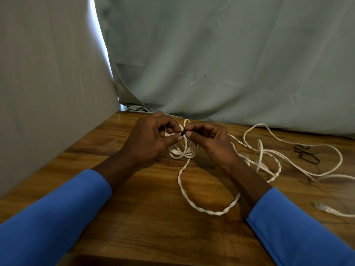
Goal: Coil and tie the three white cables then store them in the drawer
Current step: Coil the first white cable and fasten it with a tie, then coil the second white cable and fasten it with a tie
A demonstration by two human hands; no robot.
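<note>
A coiled white cable (182,150) hangs bunched between my two hands above the wooden table (146,217). My left hand (151,137) and my right hand (209,139) both pinch a small black tie (183,133) at the top of the coil. A twisted tail of that cable (192,204) loops down across the table toward me. More loose white cables (288,150) lie spread at the right, with a clear plug (322,207) near the right edge. No drawer is in view.
Loose black ties (307,154) lie on the table at the far right. Grey-green cloth (211,54) hangs behind the table and a pale cloth panel (48,83) closes the left side.
</note>
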